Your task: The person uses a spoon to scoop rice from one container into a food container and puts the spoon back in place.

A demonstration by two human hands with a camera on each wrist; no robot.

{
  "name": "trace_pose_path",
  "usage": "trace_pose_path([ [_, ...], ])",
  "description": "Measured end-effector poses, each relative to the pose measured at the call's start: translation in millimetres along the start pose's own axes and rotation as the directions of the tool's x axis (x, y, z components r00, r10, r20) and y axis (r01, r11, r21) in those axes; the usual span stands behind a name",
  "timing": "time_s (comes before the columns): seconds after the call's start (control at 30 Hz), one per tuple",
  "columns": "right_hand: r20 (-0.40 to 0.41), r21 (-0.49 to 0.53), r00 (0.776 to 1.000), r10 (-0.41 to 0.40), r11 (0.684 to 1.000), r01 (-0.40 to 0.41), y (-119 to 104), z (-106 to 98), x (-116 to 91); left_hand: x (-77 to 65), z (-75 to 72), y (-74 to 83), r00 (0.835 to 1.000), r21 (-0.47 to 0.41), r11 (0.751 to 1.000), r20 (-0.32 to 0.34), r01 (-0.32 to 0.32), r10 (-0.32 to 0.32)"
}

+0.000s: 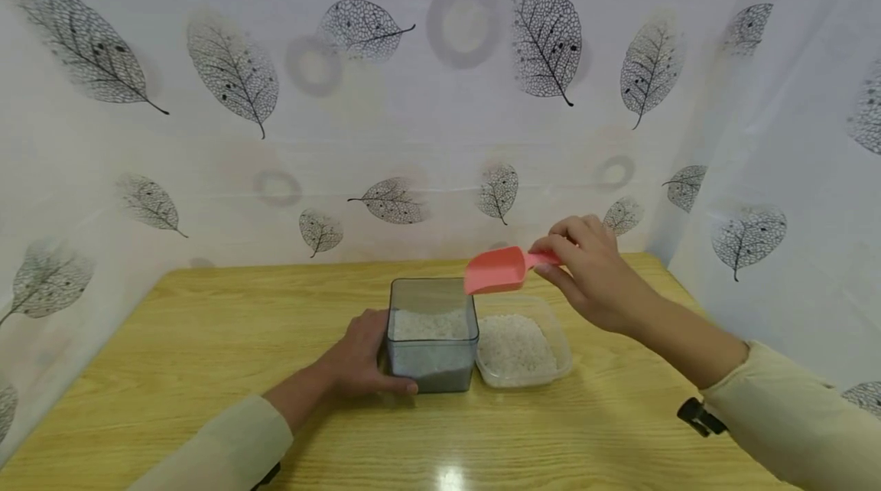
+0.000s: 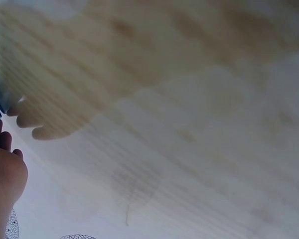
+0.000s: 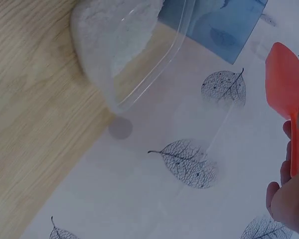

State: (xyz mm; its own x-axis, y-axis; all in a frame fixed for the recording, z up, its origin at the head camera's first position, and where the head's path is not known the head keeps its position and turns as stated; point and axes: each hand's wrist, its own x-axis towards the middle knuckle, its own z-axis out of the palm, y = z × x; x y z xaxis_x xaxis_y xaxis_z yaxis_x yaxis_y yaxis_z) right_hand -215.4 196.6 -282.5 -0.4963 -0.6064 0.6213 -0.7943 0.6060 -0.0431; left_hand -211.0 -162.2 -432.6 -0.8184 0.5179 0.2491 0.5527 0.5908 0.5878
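Note:
My right hand (image 1: 597, 277) pinches the handle of a red scoop (image 1: 497, 271) and holds it in the air above the two containers. Its bowl points left, close over the rim of the grey see-through container (image 1: 433, 365). White grains, which look like rice, lie inside that square container. My left hand (image 1: 361, 357) grips its left side, thumb along the front; in the left wrist view only part of this hand (image 2: 7, 169) shows at the edge. Right beside it stands a clear plastic tub (image 1: 560, 338) with a heap of white grains (image 1: 516, 342).
Both containers stand on a wood-grain table (image 1: 227, 323). A white curtain (image 1: 413, 116) with a leaf print hangs behind it and along the sides. The right wrist view shows the clear tub (image 3: 112, 94) near the table's edge.

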Motion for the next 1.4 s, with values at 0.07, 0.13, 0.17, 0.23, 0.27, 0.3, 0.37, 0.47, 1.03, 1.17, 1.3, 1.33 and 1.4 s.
trace_pose_path([
  [0.07,0.023,0.005,1.000,0.008,1.000,-0.008,-7,7,7,0.4,0.6,-0.8,1.000,0.003,1.000,-0.001,-0.006,0.006],
  [0.13,0.054,0.006,0.999,0.009,1.000,-0.009,-14,13,14,0.9,1.1,-1.3,1.000,0.003,1.000,0.001,-0.010,0.010],
  [0.17,0.075,0.003,0.997,0.012,1.000,-0.013,-18,17,17,1.1,1.2,-1.3,1.000,0.000,1.000,0.002,-0.011,0.011],
  [0.23,0.124,-0.005,0.992,0.026,1.000,-0.025,-25,22,23,1.0,1.1,-0.9,1.000,0.002,1.000,0.005,-0.010,0.010],
  [0.27,0.154,-0.010,0.987,0.037,0.999,-0.035,-28,25,26,0.8,0.8,-0.5,1.000,0.001,1.000,0.007,-0.005,0.005],
  [0.3,0.188,-0.021,0.981,0.050,0.999,-0.047,-31,28,29,0.5,0.3,0.1,1.000,0.001,1.000,0.009,0.001,-0.001],
  [0.37,0.256,-0.052,0.964,0.078,0.996,-0.066,-37,32,34,-0.1,-0.5,1.2,1.000,0.003,1.000,0.011,0.012,-0.012],
  [0.47,0.339,-0.110,0.935,0.102,0.992,-0.068,-43,39,40,-0.3,-1.5,2.1,1.000,0.005,1.000,0.013,0.019,-0.019],
  [1.03,0.465,-0.200,0.881,0.091,0.980,0.004,-59,65,49,1.5,-4.2,3.6,1.000,0.006,1.000,0.019,0.021,-0.021],
  [1.17,0.479,-0.199,0.873,0.092,0.980,0.006,-62,68,50,1.5,-4.1,3.6,0.999,-0.004,0.999,0.031,0.037,-0.037],
  [1.3,0.485,-0.206,0.870,0.090,0.978,0.014,-63,73,50,1.1,-3.5,3.2,0.999,-0.013,0.999,0.029,0.042,-0.042],
  [1.33,0.482,-0.208,0.872,0.087,0.978,0.017,-64,74,50,1.0,-3.5,3.0,0.999,-0.013,0.999,0.027,0.042,-0.042],
  [1.4,0.481,-0.208,0.873,0.083,0.978,0.021,-64,78,49,0.8,-3.1,2.7,0.999,-0.014,0.999,0.024,0.040,-0.039],
])
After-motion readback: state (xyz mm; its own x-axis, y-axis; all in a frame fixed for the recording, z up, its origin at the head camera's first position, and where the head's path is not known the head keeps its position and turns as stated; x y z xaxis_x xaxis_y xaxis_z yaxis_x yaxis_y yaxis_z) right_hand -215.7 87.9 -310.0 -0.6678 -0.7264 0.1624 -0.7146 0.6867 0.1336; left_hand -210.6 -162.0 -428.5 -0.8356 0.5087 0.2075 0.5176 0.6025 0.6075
